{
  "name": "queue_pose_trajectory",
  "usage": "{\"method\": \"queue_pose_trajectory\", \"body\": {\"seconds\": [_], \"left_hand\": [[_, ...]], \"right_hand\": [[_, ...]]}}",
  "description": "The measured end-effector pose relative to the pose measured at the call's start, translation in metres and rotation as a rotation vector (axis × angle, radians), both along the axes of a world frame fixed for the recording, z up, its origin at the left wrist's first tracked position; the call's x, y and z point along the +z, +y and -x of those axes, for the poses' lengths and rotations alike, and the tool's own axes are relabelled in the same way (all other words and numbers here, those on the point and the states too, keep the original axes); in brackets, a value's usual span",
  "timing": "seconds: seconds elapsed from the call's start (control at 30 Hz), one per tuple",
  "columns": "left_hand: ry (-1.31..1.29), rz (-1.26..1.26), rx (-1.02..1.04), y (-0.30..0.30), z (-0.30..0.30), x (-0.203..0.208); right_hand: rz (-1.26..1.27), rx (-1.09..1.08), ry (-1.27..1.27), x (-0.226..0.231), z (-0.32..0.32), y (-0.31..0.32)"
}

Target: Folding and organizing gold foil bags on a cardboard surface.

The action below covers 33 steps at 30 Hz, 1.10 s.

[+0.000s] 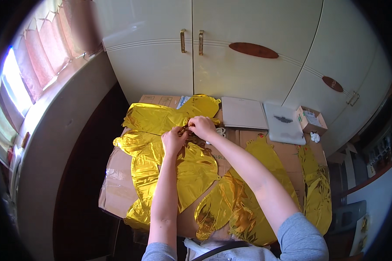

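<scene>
Flat, uninflated gold foil balloons are spread over the cardboard surface in front of me. My left hand is closed in a pinch at the crumpled edge where a far foil balloon meets a nearer foil balloon. Right beside it, my right hand also pinches the gathered foil, its fingertips almost touching the left ones. Exactly which edge or tab sits between the fingers is hidden. Some white cord lies just right of my right hand. Under my right forearm rests another foil balloon.
Cardboard covers the work surface. Along its back stand a pale flat box, a whitish flat panel with a dark mark and a small open carton. One more foil balloon lies at the right edge. Cream cabinet doors rise behind.
</scene>
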<state>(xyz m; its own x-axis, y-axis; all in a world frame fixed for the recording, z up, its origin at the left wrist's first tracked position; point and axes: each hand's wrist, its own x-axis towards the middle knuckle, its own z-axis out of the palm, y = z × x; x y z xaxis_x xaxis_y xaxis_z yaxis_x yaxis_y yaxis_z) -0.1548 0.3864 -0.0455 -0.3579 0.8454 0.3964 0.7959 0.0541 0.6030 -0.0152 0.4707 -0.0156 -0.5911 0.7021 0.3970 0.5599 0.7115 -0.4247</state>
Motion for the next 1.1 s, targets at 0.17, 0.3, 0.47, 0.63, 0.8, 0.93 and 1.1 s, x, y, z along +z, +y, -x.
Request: {"method": "queue_pose_trajectory", "body": {"seconds": [0.17,0.3,0.47,0.63,0.8,0.93,1.1], "left_hand": [[-0.012,-0.046,0.024,0.002,0.005,-0.009],[0.004,-0.071,0.014,0.003,0.0,-0.007],[0.011,-0.047,0.037,0.002,0.002,-0.005],[0.013,-0.052,0.032,0.002,0.001,-0.005],[0.003,-0.029,0.027,0.003,0.0,-0.004],[-0.021,-0.071,0.042,0.003,0.004,-0.008],[-0.047,-0.05,0.049,0.004,0.003,-0.006]], "right_hand": [[0.021,-0.016,-0.029,0.003,0.003,-0.004],[0.003,0.008,0.007,-0.014,-0.005,0.007],[0.085,-0.011,-0.023,-0.009,-0.005,0.005],[0.281,-0.024,-0.064,0.005,-0.009,0.004],[-0.371,0.091,-0.047,-0.004,-0.02,-0.001],[-0.65,0.164,-0.182,0.001,-0.022,-0.02],[-0.348,0.137,-0.315,-0.003,-0.022,-0.024]]}}
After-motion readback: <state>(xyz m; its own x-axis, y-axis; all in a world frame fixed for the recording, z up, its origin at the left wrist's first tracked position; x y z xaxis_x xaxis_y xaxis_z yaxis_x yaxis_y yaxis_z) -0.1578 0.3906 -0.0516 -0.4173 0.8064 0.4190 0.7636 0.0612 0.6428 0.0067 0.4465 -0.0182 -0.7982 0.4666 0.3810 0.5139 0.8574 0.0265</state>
